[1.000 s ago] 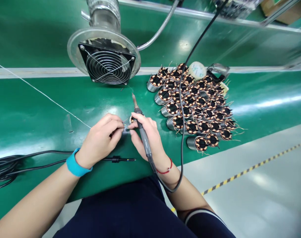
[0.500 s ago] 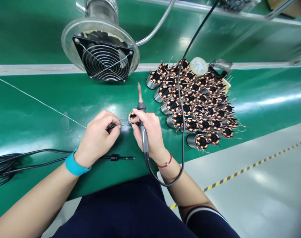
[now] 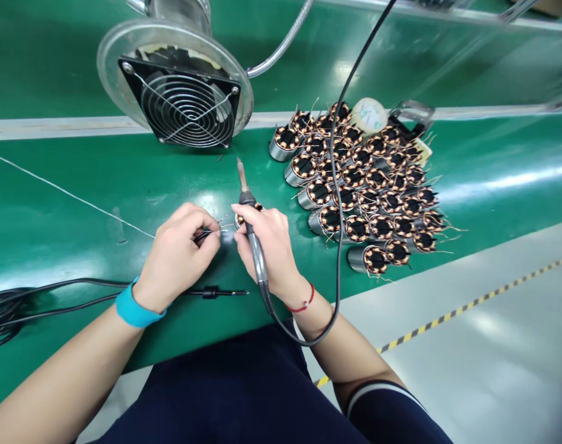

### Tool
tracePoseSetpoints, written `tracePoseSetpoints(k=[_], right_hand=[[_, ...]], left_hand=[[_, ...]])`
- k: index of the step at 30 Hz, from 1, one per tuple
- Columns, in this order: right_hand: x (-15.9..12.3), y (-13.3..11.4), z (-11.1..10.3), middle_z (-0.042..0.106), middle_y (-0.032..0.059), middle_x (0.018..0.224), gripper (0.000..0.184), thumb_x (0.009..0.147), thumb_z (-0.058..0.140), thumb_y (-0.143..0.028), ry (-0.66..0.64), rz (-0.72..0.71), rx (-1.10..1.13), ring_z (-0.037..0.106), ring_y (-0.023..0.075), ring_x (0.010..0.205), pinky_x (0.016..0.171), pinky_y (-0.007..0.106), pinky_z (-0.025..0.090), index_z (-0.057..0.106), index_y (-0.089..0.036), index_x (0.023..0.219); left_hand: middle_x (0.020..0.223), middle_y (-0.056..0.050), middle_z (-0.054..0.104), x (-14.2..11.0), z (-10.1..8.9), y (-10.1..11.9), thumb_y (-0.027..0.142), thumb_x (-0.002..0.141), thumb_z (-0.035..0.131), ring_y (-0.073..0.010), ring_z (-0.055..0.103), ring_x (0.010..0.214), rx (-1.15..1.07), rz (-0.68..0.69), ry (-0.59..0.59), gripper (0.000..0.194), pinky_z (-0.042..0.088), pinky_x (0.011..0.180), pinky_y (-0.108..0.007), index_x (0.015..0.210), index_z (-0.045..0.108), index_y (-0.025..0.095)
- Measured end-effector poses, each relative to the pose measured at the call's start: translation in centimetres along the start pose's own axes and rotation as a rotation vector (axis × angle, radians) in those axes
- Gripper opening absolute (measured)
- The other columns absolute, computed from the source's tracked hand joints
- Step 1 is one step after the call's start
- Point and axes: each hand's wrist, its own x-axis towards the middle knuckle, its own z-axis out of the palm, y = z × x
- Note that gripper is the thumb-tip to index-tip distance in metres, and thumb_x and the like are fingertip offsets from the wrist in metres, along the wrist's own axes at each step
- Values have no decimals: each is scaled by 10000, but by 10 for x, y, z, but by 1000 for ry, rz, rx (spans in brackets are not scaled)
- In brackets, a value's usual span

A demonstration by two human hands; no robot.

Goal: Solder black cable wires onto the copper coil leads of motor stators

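Fume extractor fan [image 3: 185, 102] | braided metal hose [image 3: 281, 46] | coiled black cable [image 3: 3, 311] | yellow-black floor tape [image 3: 466, 314] | pale roll, perhaps tape [image 3: 369, 116]

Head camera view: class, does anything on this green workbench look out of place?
Yes: the soldering iron's black cable lies draped across the pile of wound motor stators, resting on the parts instead of beside them. A thin loose wire also trails in from the left.

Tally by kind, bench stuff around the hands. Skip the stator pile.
Soldering iron in right hand: 1
Wound stator at the hands: 1
Small dark item, kind unclear, in left hand: 1
Thin wire: 1
Loose black cable: 1
Fume extractor fan: 1
Total: 6
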Motion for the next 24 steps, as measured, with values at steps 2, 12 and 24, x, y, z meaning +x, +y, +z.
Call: tracePoseSetpoints(k=[2,12,24], right_hand=[[-1,-1,3,680,0,851,391,893,507,-187,3,12,-69,535,214,890,882,378,389,493,-245,1280],[-29,-5,-22,716,-1,909,439,925,483,-172,195,-35,157,635,169,845,823,361,493,441,-278,1349],[-70,-5,-14,637,-5,675,164,872,536,-284,323,-36,312,571,131,521,483,259,491,558,-255,1032]], left_hand=[[824,-8,585,0,0,0,103,776,537,-126,544,725,-9,-3,13,86,432,669,-265,769,595,167],[841,-6,591,-3,-2,1,119,778,537,-124,556,731,-65,-21,-88,89,424,639,-258,752,597,179],[749,16,565,-4,3,5,123,755,549,-103,522,636,-38,-87,-53,79,407,576,-245,731,594,183]])
